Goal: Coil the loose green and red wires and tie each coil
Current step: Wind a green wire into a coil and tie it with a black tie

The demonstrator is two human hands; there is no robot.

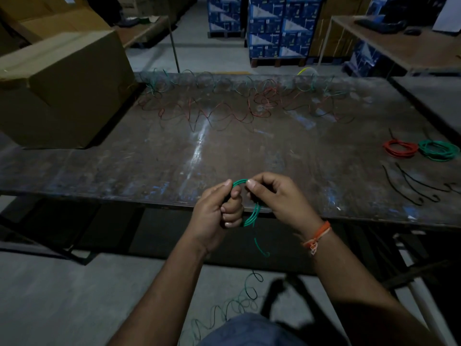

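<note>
The left hand [219,208] curls round a small green coil [245,203], thumb and fingers clamped on its loops, just off the near edge of the table [174,156]. The right hand [277,196] pinches the top of the same coil. A loose green tail [260,247] hangs below the table edge and trails in springy curls on the floor. The wire looks light, thin and springy, likely to unwind if released, so it is best held across all loops at once. Toward the table's right edge lie a tied red coil [400,148] and a tied green coil [439,149], with black ties [411,186] just nearer. Along the table's far edge sprawl tangled loose wires [224,103].
</note>
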